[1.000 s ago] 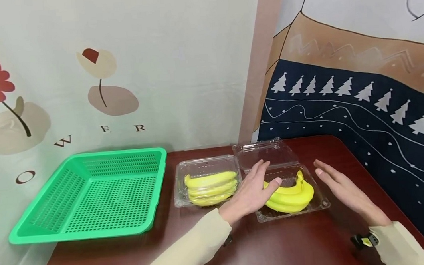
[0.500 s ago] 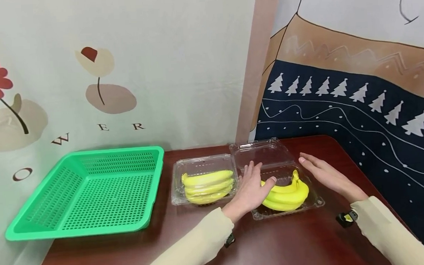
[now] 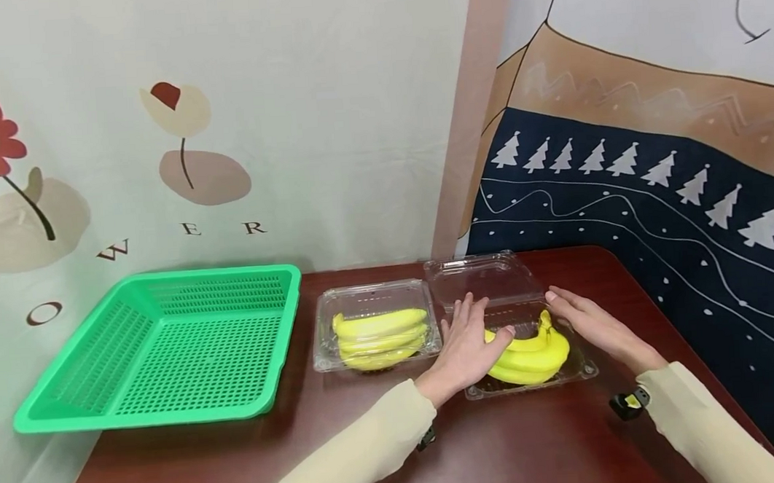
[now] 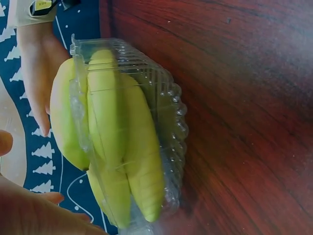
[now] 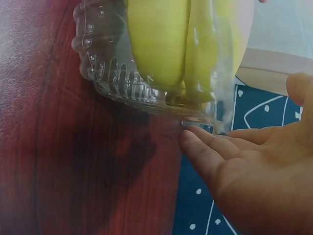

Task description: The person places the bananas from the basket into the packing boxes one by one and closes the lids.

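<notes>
A bunch of yellow bananas [image 3: 531, 358] lies in a clear plastic clamshell box [image 3: 589, 371] whose lid [image 3: 484, 276] is folded back toward the wall. Spread over the left side of this box is my left hand [image 3: 461, 351], fingers extended, hiding that edge. My right hand [image 3: 605, 328] is at the opposite side with straight fingers. In the right wrist view its fingertips [image 5: 187, 139] are right at the box's rim. The left wrist view shows the bananas [image 4: 142, 147] through the clear ribbed wall [image 4: 177, 112]. Neither hand grips anything.
Just left stands a second clear clamshell [image 3: 330, 361], lid down, with bananas [image 3: 382, 336] inside. A green perforated basket [image 3: 271, 404] sits at the left of the dark red table [image 3: 503, 447]. Printed cloths [image 3: 355, 126] hang behind and to the right.
My right hand has moved left, from beside the box to its right rim. My left hand has stayed nearly in place over the left side. The bananas and boxes have not moved.
</notes>
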Available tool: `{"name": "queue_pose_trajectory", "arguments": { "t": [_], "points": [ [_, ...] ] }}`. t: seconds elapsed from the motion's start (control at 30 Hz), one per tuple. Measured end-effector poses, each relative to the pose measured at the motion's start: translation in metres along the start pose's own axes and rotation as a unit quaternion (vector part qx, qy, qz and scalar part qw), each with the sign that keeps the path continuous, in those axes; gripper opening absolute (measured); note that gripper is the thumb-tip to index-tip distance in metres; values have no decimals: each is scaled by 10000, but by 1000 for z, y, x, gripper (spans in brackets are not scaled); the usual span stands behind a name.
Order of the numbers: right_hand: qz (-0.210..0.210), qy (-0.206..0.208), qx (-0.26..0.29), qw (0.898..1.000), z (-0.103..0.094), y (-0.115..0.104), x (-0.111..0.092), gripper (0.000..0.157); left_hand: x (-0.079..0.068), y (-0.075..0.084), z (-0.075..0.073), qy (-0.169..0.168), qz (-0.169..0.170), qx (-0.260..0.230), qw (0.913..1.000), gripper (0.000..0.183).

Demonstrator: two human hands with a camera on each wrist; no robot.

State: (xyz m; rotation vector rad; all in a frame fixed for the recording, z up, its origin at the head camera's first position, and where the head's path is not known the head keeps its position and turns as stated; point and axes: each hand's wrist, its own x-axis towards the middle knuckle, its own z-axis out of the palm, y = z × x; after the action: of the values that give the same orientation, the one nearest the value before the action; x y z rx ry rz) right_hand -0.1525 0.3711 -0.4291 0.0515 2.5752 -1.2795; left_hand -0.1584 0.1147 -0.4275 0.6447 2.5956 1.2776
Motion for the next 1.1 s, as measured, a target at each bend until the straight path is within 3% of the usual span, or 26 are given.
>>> {"name": "queue_pose_trajectory", "arguments": {
  "t": [0.33,0.67,0.93,1.1],
  "points": [
    [11,57,184,9998,-12,6,-3,86,2,-5,-2,443,-134,-1015,9938,71],
    [152,-84,137,9998,-26,1,15,95,26,-5,-4,1165,-1108,-1991,9667,71],
    [68,-77,344,9994,-23,1,24,96,35,-8,-3,1257,-1508,-2452,9494,73],
    [67,-47,494,9987,-22,0,28,96,39,-11,-4,1256,-1605,-2605,9437,73]
  ]
}}
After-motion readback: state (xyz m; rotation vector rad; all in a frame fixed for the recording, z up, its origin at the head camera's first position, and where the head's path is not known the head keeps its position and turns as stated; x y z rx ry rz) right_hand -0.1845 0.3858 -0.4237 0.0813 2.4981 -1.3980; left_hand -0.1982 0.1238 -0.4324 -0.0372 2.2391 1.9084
